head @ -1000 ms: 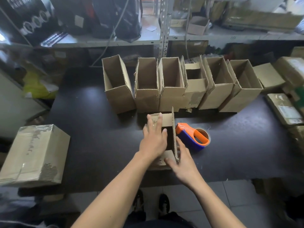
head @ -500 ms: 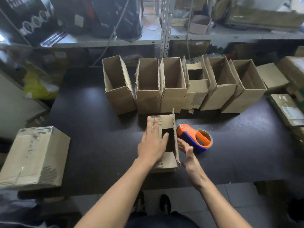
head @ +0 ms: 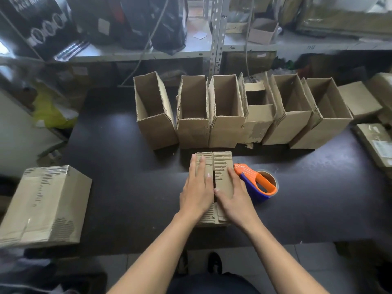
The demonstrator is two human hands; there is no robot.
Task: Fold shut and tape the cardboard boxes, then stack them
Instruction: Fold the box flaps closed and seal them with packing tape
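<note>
At the near edge of the black table (head: 127, 187), the left hand (head: 198, 194) and right hand (head: 234, 198) lie flat, fingers straight, pressing both top flaps of a small cardboard box (head: 221, 166) closed. Just right sits an orange tape dispenser (head: 257, 183); behind stands a row of open boxes (head: 224, 115)

Single head view, looking forward and down, close over table (head: 127, 187).
</note>
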